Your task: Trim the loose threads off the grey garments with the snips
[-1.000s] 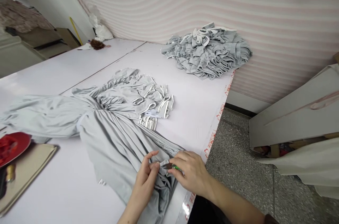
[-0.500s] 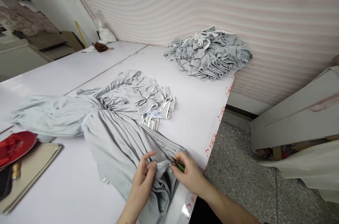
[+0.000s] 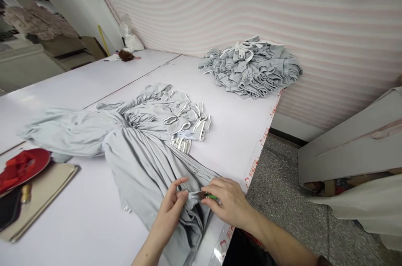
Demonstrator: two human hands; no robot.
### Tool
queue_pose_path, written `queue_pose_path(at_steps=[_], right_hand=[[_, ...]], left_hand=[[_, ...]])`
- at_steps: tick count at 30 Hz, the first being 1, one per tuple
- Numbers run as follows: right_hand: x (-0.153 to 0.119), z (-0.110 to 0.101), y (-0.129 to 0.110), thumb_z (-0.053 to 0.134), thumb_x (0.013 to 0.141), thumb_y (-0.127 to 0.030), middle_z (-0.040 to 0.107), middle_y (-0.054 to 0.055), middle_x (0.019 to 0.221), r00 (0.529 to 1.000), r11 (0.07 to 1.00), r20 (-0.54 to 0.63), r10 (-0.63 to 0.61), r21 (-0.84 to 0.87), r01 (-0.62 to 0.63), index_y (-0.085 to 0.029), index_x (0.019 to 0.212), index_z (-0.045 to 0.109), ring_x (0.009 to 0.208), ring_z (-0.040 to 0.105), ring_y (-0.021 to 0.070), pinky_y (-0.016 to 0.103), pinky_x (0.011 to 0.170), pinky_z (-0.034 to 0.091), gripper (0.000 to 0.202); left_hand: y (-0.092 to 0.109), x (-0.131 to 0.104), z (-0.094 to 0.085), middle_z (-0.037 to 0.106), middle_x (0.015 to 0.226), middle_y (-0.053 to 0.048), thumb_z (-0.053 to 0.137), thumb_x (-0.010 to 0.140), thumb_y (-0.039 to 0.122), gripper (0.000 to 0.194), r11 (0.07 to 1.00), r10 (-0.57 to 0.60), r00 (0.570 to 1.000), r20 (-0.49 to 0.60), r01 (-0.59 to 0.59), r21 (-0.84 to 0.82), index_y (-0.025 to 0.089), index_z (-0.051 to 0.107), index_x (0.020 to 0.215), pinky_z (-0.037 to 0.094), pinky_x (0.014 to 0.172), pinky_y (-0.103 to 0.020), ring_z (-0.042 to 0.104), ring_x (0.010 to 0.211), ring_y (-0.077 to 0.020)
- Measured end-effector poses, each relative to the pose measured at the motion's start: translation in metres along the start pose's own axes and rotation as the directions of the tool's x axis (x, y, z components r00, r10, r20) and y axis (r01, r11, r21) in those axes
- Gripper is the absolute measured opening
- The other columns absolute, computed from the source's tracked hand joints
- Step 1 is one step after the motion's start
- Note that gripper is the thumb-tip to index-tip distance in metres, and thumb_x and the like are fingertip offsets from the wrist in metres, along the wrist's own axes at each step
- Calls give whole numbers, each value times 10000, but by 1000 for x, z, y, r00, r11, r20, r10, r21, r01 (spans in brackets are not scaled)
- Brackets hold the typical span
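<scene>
Green-handled snippers (image 3: 201, 195) are held in the grip of the right hand (image 3: 228, 200), thumb and fingers clenched around the handles; whether the blades are parted cannot be told at this size. A fold of grey cloth (image 3: 192, 204) is pinched by the left hand (image 3: 168, 213), with one finger kept raised off it. Half a second ago the blades were drawn back to the right, apart from the left fingertips; now they have been brought in again at the fold, close beside those fingertips, much as was seen a second ago. Judged from that, the same spot appears to be being worked, with no new stretch of cloth taken up. Whether anything has been cut cannot be told. The fold is part of a grey garment bundle (image 3: 141, 165), draped under both hands near the right edge of the surface (image 3: 232, 132) and gathered tightly farther left. Beyond the gather, bunched grey pieces with white trim (image 3: 179, 117) are spread, apparently unmoved. Farther back, a grey garment pile (image 3: 257, 67) is heaped against the striped wall covering (image 3: 251, 6), also unchanged. At left, a red dish (image 3: 42, 161) is set partly over a beige folder (image 3: 59, 180), both left untouched. Only the framing has been shifted slightly.
</scene>
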State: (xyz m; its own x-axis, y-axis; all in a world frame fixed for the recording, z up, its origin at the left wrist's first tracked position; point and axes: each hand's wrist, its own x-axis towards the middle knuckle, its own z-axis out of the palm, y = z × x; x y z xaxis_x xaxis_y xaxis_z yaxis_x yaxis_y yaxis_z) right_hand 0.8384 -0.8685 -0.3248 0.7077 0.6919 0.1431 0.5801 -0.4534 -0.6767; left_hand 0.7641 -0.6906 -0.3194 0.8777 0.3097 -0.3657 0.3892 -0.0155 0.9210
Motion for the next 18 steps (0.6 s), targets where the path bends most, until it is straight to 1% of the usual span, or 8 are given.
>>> queue_pose_path(at_steps=[3,5,7,9,11,13,15,18], right_hand=[[-1,0,3,672,863,-268,719,22,894,1000,1000,-29,10,27,-9,-232,987,720,833,651,191,301,762,466,138],[-4,-2,6,651,867,-258,712,19,895,997,994,-38,67,86,-64,-238,960,718,814,651,181,284,739,469,116],[-8,-4,12,619,872,-266,698,16,920,988,975,-35,151,172,-143,-237,968,694,823,649,178,277,731,472,125],[-13,-3,18,577,875,-265,686,14,937,971,936,-26,239,272,-223,-226,992,645,845,647,182,280,744,475,141],[-18,0,23,544,865,-244,680,8,917,954,894,-13,299,355,-275,-215,996,590,847,642,185,288,760,474,142],[-20,6,26,524,847,-214,668,-2,879,947,868,4,321,399,-296,-213,985,553,819,633,180,287,754,472,142],[-21,11,27,504,827,-175,655,-10,846,940,862,4,341,397,-314,-214,972,536,788,623,174,278,728,468,154],[-21,16,25,488,806,-139,662,2,874,929,867,-21,370,368,-337,-213,977,532,811,626,178,282,728,467,192]], left_hand=[[-1,2,-3,454,672,57,536,834,596,531,999,-11,999,50,9,50,243,492,1228,349,617,-255,419,620,-138],[-4,3,-6,475,690,45,518,851,587,482,992,31,999,42,-36,120,235,519,1181,374,627,-266,455,639,-147],[-7,4,-9,562,789,1,535,851,559,385,963,177,984,-26,-168,209,230,563,1048,418,694,-288,534,742,-172],[-9,6,-10,625,900,-40,555,852,508,284,913,344,937,-57,-320,252,231,553,910,448,786,-315,589,868,-202],[-9,10,-6,642,861,-40,568,849,458,226,852,435,900,32,-422,309,234,540,837,468,780,-322,617,850,-209],[-8,14,2,626,790,-22,600,828,412,179,760,415,884,214,-466,453,235,574,833,471,690,-305,615,728,-194],[-7,18,14,626,818,-22,633,797,373,158,626,318,877,359,-479,615,232,609,866,450,621,-299,589,635,-178],[-8,21,27,622,834,-28,534,854,290,74,511,247,882,401,-470,720,227,572,841,437,613,-303,599,642,-189]])
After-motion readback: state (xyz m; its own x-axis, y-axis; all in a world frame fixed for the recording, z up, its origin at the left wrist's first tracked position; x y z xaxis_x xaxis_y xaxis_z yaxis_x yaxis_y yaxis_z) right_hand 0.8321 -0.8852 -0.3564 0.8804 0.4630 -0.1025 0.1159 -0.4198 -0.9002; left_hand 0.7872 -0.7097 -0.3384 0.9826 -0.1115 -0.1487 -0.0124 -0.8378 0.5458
